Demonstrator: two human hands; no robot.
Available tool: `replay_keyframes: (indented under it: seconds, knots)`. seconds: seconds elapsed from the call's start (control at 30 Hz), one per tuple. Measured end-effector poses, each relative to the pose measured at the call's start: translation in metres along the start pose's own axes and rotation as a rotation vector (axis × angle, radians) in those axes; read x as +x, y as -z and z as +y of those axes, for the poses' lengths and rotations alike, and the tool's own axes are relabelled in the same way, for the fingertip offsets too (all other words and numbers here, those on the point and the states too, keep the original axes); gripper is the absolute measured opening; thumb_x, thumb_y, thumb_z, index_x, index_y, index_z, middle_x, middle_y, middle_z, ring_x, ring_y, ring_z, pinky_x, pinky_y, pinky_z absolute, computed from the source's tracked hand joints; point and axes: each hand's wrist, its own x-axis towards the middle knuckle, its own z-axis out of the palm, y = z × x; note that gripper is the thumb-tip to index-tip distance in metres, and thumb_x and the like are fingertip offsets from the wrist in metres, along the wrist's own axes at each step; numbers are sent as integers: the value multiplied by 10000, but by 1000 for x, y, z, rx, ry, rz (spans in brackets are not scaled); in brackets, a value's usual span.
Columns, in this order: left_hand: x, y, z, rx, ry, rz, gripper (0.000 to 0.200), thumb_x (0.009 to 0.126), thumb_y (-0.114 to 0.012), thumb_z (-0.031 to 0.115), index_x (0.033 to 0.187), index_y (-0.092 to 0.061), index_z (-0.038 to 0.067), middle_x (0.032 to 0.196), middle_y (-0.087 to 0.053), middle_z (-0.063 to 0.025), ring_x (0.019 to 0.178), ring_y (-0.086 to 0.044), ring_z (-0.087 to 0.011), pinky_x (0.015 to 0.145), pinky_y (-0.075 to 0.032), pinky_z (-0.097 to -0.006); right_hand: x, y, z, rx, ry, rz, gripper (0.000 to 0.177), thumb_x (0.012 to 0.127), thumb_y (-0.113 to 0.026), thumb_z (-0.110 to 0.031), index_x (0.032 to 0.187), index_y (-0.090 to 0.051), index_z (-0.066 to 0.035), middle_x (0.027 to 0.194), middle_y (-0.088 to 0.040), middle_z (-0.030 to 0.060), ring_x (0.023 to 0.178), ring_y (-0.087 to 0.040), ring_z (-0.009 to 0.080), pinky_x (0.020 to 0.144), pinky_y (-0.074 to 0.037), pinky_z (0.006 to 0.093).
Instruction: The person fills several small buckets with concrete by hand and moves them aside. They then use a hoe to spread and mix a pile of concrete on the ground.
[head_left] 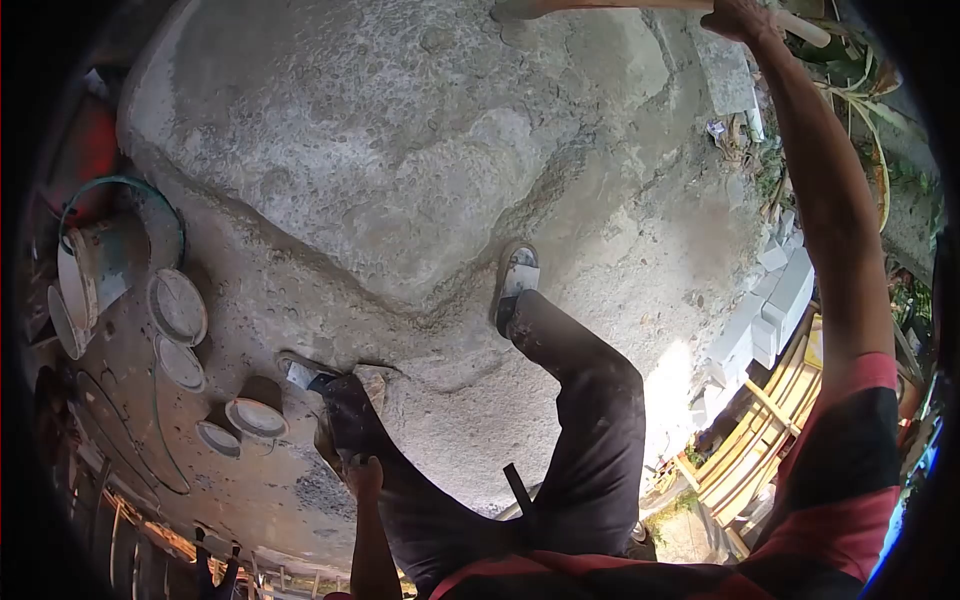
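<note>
My right hand (pixel 738 20) is at the top right, arm stretched out, with its fingers wrapped round a long wooden handle (pixel 620 5). The handle runs across the top edge; the tool's head at its left end is mostly cut off by the frame. Below it spreads a large mound of wet grey cement mix (pixel 350 130). My left hand (pixel 364 476) is low beside my left thigh, its fingers curled. A narrow tan edge (pixel 327 447) shows by that hand, too little of it to name. My sandalled feet stand at the mound's near edge.
Several round pans and buckets (pixel 178 307) stand at the left, near a looped hose (pixel 160 440) and a red container (pixel 90 155). Grey blocks (pixel 780 310) and bamboo slats (pixel 755 430) lie at the right. Another person (pixel 215 565) is at the lower left.
</note>
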Motion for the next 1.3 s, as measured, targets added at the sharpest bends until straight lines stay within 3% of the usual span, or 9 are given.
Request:
replay_keyframes:
  seconds: [0.1, 0.13, 0.17, 0.2, 0.4, 0.57, 0.7, 0.97, 1.3]
  knots:
    - [-15, 8, 87, -46, -2, 0, 379, 883, -616, 321, 1125, -747, 62, 1127, -732, -243, 1076, -700, -429, 966, -546, -493, -28, -40, 20, -63, -42, -114, 537, 769, -773, -368, 1254, -705, -147, 1253, -696, 150, 1195, -665, 328, 951, -524, 557]
    - [0, -17, 91, -192, -262, 32, 331, 905, -620, 277, 1106, -740, 42, 1043, -749, -214, 1007, -725, -382, 925, -564, -455, -46, -61, 29, -11, 178, -91, 460, 810, -710, -212, 1216, -662, -3, 966, -739, 240, 876, -745, 407, 747, -606, 522]
    - [12, -37, 87, -330, -516, 58, 284, 927, -624, 232, 1087, -733, 23, 958, -767, -185, 939, -751, -336, 883, -581, -418, -69, -83, 31, 391, -55, -423, 367, 787, -732, -126, 1079, -661, 85, 746, -686, 224, 596, -707, 335, 495, -557, 457]
    - [8, -38, 109, -606, -339, -145, 269, 958, -611, 211, 1086, -726, 3, 973, -768, -173, 940, -749, -292, 870, -577, -384, -107, -99, 23, 626, -163, -602, 294, 796, -720, -75, 995, -634, 123, 611, -593, 161, 459, -607, 239, 368, -442, 390]
    - [-11, -50, 277, -884, -452, -436, 371, 1008, -590, 246, 1191, -685, -63, 1006, -765, -152, 966, -722, -197, 872, -543, -317, -295, -248, -100, 1022, -329, -459, 271, 788, -609, -115, 866, -684, 134, 696, -684, 172, 532, -665, 253, 443, -507, 368]
    - [-67, 17, 365, -891, -600, -411, 350, 977, -567, 205, 1188, -701, -41, 1007, -768, -116, 961, -725, -197, 862, -531, -313, -389, -166, -150, 1521, -471, -606, 144, 764, -655, -119, 686, -563, -39, 540, -507, 18, 410, -461, 120, 381, -388, 316]
    - [-85, 37, 364, -917, -661, -389, 377, 984, -629, 304, 1169, -703, -16, 938, -764, -102, 864, -716, -160, 794, -548, -299, -451, -180, -161, 999, -184, 31, 160, 810, -639, -143, 774, -591, 5, 575, -545, 36, 409, -473, 139, 420, -379, 329]
    - [-113, 125, 306, -1429, -572, -818, 649, 1014, -619, 536, 1351, -565, -16, 1119, -662, -107, 990, -667, -173, 796, -516, -265, -590, 60, -208, 1560, -336, -912, 176, 839, -690, -96, 789, -525, -65, 568, -489, 9, 420, -454, 95, 390, -356, 254]
    - [-48, 158, 138, -1863, -20, -250, 387, 930, -778, 341, 1066, -513, 93, 728, -523, 2, 521, -534, -96, 465, -474, -281, -706, 137, -339, 1408, 231, -1242, 177, 817, -717, -88, 749, -555, -64, 523, -514, 15, 382, -468, 104, 373, -383, 275]
